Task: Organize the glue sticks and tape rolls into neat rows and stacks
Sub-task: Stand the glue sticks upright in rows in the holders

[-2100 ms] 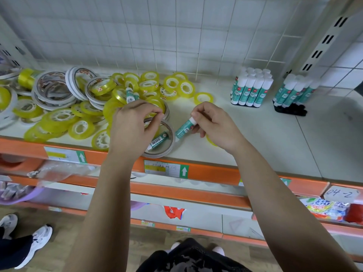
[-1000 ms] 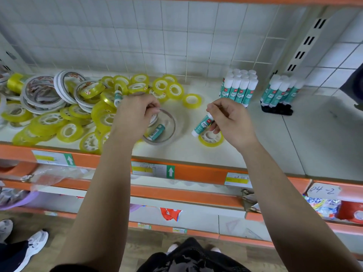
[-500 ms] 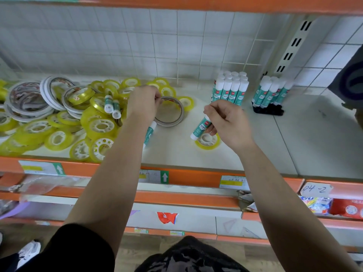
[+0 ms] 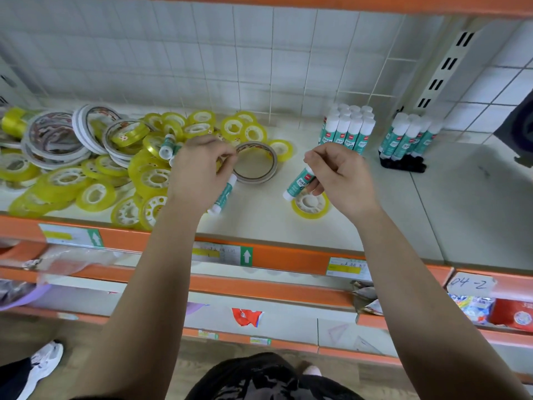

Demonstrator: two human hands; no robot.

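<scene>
- Right hand [image 4: 340, 177] curls round a teal-and-white plastic glue stick [image 4: 300, 183], just above a flat yellow tape roll [image 4: 310, 204] on the white shelf [image 4: 259, 226].
- Left hand [image 4: 199, 171] pinches a large brown-edged tape ring [image 4: 255, 179]; another glue stick [image 4: 223, 194] pokes out beneath.
- Behind, upright glue sticks [image 4: 349, 131] stand clustered.

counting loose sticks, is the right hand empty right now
No, the right hand pinches a teal glue stick, its white end pointing down toward a yellow tape roll lying flat on the shelf.
</scene>
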